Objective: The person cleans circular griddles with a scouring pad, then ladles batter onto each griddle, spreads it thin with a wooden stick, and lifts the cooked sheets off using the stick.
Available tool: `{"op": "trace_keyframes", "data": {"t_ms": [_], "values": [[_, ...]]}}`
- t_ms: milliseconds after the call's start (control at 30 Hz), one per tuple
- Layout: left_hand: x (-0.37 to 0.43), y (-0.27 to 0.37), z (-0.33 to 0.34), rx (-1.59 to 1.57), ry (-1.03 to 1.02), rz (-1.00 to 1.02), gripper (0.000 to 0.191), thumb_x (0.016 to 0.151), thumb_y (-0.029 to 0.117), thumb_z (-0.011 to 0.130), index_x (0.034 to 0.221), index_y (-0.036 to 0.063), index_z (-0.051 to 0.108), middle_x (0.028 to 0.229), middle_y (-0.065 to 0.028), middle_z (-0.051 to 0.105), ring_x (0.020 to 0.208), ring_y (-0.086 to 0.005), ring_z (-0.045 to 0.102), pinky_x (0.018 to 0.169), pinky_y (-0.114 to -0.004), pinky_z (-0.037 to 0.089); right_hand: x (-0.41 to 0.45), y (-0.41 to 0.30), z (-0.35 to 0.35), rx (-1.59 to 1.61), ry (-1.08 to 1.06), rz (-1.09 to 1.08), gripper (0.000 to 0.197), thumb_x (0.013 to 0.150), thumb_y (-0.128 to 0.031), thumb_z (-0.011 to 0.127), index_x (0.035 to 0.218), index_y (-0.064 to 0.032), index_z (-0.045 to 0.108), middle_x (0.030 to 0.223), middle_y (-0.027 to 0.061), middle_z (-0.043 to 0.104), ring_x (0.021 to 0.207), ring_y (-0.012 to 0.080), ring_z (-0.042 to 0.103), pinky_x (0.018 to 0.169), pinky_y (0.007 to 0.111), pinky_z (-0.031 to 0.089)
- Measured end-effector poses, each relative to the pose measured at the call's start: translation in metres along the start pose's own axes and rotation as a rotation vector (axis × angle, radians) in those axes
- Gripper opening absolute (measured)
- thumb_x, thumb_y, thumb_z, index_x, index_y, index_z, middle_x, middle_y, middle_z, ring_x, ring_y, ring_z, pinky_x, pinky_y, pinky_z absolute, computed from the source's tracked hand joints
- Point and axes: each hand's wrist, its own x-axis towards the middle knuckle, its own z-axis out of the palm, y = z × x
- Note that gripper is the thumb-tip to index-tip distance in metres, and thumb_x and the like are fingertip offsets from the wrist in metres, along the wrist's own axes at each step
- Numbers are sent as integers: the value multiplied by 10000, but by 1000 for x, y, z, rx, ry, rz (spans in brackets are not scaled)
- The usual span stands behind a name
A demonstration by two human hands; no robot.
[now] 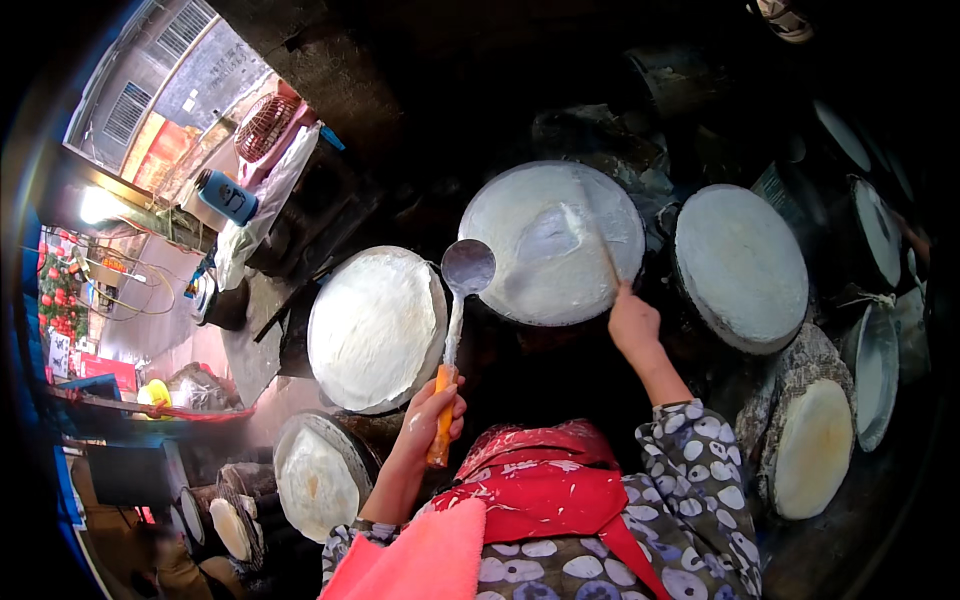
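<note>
My left hand [431,416] grips the orange handle of a metal ladle [454,322]. Its bowl is upright in the picture, between two round batter-coated surfaces. My right hand [634,319] holds a thin wooden stick or spreader [601,244], its blurred far end over the central round griddle [517,289]. White batter covers most of that griddle, with a thinner greyish patch near its middle. Left of the ladle is another round surface with a white sheet [379,330]. To the right of my right hand sits a third round griddle coated in white [742,266].
A fourth white-topped round [319,480] lies lower left. On the right are a pale yellowish round [814,450] on a wrapped support and a metal basin [877,382] of white liquid. A blue bottle [227,197] and a woven basket [264,126] stand upper left. Another person's shoe [784,19] shows at the top.
</note>
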Motion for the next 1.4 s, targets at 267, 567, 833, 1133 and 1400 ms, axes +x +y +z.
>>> {"op": "trace_keyframes", "data": {"t_ms": [267,567,833,1133,1400], "values": [[-1,0,4,15,23,-23,317,946,236,525,1193,46,464,725,-47,482,499,-130,469,456,-241,394,24,1,-10,-21,29,-132,484,874,-84,428,1326,90,425,858,218,688,783,337,691,682,438,534],[-2,-2,0,32,62,-32,320,942,233,535,1185,37,462,722,-49,485,507,-130,470,462,-243,397,13,6,-11,-207,-30,-392,491,874,-126,435,1327,66,444,849,193,680,723,319,685,611,436,528],[1,-2,-1,89,98,-27,308,952,259,518,1178,55,478,709,-34,490,471,-118,464,437,-233,378,-26,11,-14,-299,-124,-561,542,839,-118,502,1345,57,420,813,155,643,663,306,656,617,405,529],[12,-2,8,155,84,-43,287,953,258,514,1170,73,474,708,-27,488,470,-115,464,436,-236,384,-79,35,6,-222,-88,-233,542,865,-140,491,1368,41,403,841,153,652,650,310,668,603,404,542],[15,-4,17,221,82,2,310,950,265,532,1170,58,461,708,-24,487,480,-113,474,439,-240,388,-95,3,7,261,9,-42,352,927,-167,467,1245,-19,499,806,211,666,732,375,661,656,474,516]]}}
